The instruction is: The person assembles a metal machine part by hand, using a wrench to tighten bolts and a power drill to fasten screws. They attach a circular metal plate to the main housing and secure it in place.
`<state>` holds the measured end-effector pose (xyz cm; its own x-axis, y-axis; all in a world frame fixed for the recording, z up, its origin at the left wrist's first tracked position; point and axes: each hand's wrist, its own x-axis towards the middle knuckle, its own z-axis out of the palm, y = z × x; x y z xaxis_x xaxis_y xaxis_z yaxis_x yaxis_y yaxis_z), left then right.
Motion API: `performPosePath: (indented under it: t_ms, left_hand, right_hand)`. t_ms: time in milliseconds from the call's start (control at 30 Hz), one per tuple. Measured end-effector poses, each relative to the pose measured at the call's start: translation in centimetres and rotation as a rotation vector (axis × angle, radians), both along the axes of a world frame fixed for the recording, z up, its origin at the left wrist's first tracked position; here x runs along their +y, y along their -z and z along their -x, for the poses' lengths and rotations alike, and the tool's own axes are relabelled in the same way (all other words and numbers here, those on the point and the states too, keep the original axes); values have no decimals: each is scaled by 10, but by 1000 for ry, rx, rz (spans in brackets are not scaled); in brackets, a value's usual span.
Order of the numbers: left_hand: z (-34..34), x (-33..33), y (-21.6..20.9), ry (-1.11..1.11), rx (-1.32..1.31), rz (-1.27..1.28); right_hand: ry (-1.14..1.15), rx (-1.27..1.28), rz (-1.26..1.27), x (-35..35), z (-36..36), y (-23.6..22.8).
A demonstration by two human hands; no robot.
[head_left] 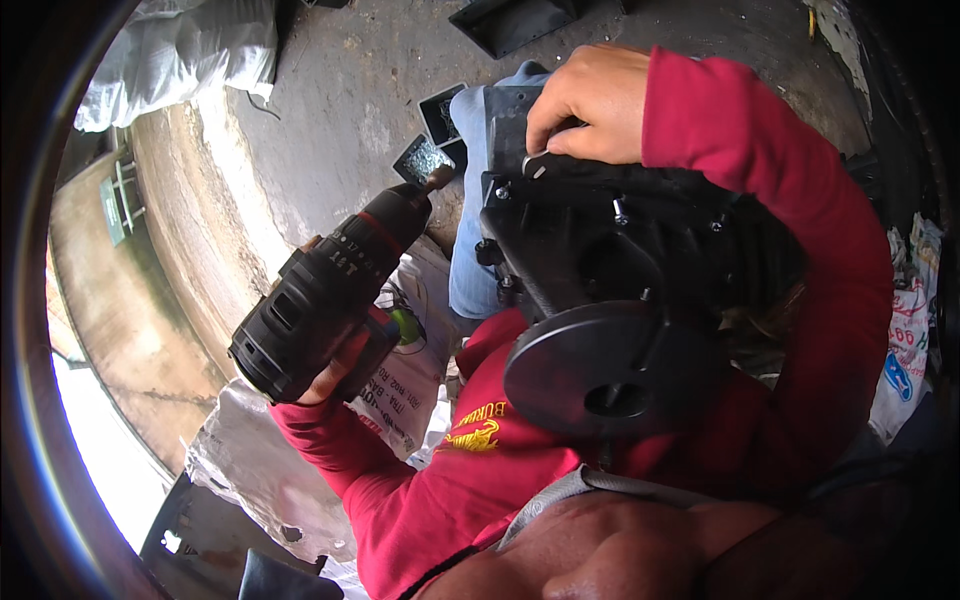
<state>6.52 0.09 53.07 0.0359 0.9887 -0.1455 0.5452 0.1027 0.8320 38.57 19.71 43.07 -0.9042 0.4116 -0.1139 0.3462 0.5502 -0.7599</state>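
- Clearly, the work in hand is fastening on a black machine assembly [600, 270] that rests on the person's lap, against the red shirt and the blue trouser leg [470, 200].
- The left hand [335, 375] holds a black cordless drill driver [330, 290] by its handle; the fingers are closed around the grip, though most of them are hidden behind the tool body.
- The nose of the drill driver points up and to the right, toward the upper edge of the assembly, but it is not yet touching; a small gap shows between the tip and the black housing.
- The right hand [590, 105] lies on top of the assembly, fingers curled down and pressed together on a small part near a silver screw head [533, 168]. Whether it pinches a screw or only steadies the housing, I cannot tell.
- To my judgement, the step is the approach: the tool is raised and aimed, the piece is held still.
- The next move seems to call for bringing the tip straight onto one fastener, with the tool in line with the screw, while the right hand keeps the assembly from turning.
- The left forearm in a red sleeve comes from the lower left, wrist bent upward; the right arm bends over the assembly from the right side.
- A round black disc [590, 370] on the assembly faces the camera, near the chest.
- Behind, small trays with metal parts [425, 155] lie on the concrete floor [330, 90].
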Motion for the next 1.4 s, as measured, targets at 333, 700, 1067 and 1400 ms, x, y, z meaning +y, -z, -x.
performPosePath:
  t_ms: [333,700,1067,1400]
  left_hand:
    - [23,8,11,12,-35,70]
    - [-23,34,-11,21,-118,182]
    - [-72,80,-58,650,651,62]
    - [-78,87,-54,772,705,22]
  right_hand:
    - [-40,-293,410,16,13,3]
    - [-61,-259,408,2,39,26]
    - [88,-101,480,-13,29,33]
    - [160,-59,361,-22,23,26]
